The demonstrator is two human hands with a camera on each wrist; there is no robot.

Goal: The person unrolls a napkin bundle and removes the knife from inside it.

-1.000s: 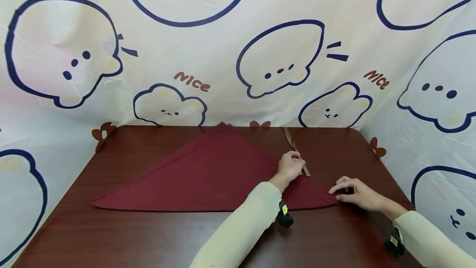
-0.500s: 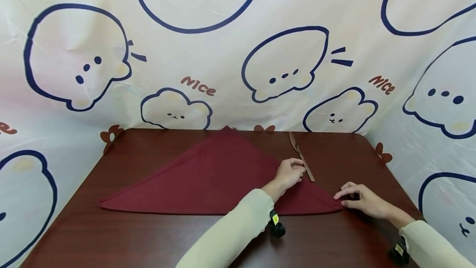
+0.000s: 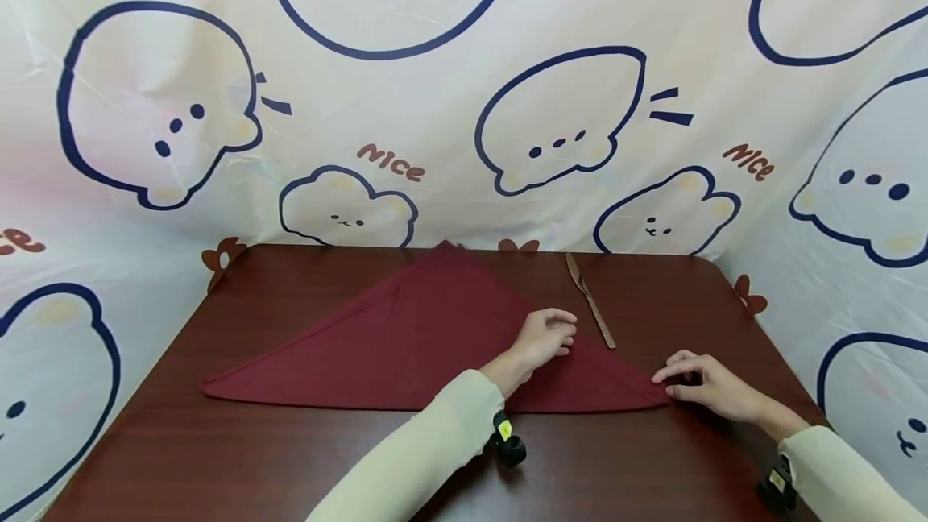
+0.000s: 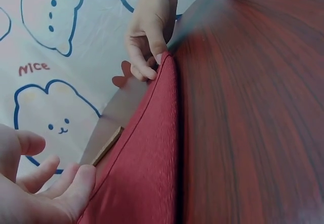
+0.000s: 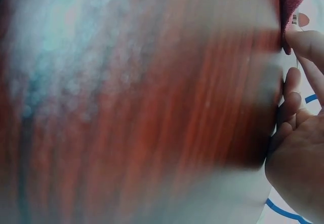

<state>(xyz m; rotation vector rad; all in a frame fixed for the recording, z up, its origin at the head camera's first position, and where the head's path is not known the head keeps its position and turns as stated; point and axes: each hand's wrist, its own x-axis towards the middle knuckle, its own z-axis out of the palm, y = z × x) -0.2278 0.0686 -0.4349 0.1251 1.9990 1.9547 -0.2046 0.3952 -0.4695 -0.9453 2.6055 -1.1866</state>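
Note:
A dark red cloth napkin (image 3: 406,345), folded into a triangle, lies flat with its long edge towards me. My left hand (image 3: 540,341) is over its right part, fingers loosely bent and holding nothing; in the left wrist view its fingers are spread beside the cloth's folded edge. At the right-hand corner, my right hand (image 3: 714,387) pinches the tip of the napkin between thumb and fingers. That corner also shows at the upper right of the right wrist view, by the right thumb. A slim brown table knife (image 3: 590,300) lies slanted just beyond the napkin's right side.
The dark wooden table (image 3: 239,466) has rounded far corners. A white curtain (image 3: 435,111) with blue cartoon outlines rises behind it and along both sides. The napkin's top point reaches the far table edge.
My left hand has drawn away from the knife, moving left over the napkin. The right hand keeps its place at the corner. The whole view has shifted slightly.

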